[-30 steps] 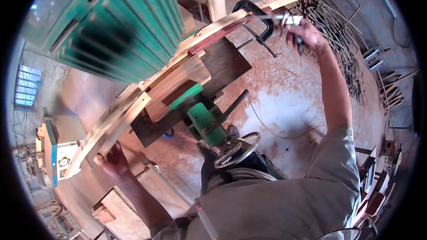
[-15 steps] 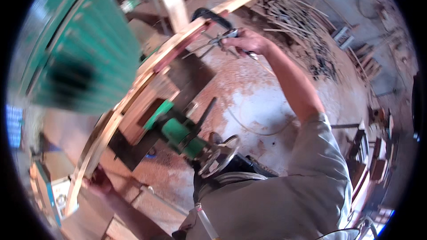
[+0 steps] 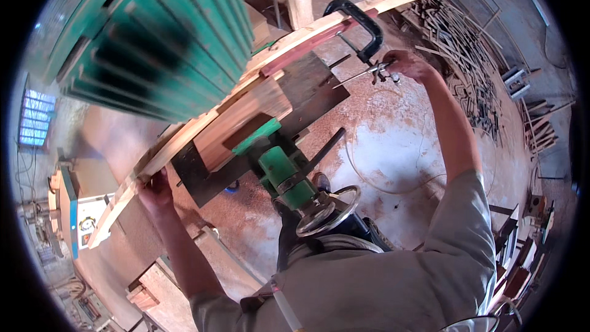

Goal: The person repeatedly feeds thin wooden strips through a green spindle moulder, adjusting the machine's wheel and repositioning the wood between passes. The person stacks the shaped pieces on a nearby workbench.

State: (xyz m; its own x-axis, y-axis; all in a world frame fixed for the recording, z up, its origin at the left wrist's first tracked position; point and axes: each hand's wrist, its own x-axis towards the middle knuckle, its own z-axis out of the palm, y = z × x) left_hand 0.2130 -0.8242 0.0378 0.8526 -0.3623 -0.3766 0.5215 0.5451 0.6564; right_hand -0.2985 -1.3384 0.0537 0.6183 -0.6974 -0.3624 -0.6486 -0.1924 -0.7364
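Observation:
A long curved wooden strip point(image 3: 175, 146) runs from lower left to upper right, passing behind a ribbed green machine housing point(image 3: 166, 43). My left hand point(image 3: 158, 192) is closed on its lower-left end, fingers tucked under the edge. Near the other end, a black C-clamp point(image 3: 367, 27) spans the strip and a reddish wooden piece point(image 3: 307, 46) lying along it. Just below the clamp, my right hand point(image 3: 407, 64) grips a silver air blow gun point(image 3: 380, 74) with a thin nozzle pointing left. Part of that grip is hidden.
Below the strip lie a dark metal table point(image 3: 313, 83) and a flat wooden block point(image 3: 246, 120). A green machine part point(image 3: 286, 169) with a handwheel point(image 3: 329, 212) stands close to my body. A thin hose point(image 3: 375, 187) crosses the dusty floor; scrap sticks point(image 3: 455, 55) pile at right.
The whole view has shifted, so the strip, clamp and machine appear farther right. My right hand, with the blow gun, sits slightly farther from the clamp. My left hand keeps its hold.

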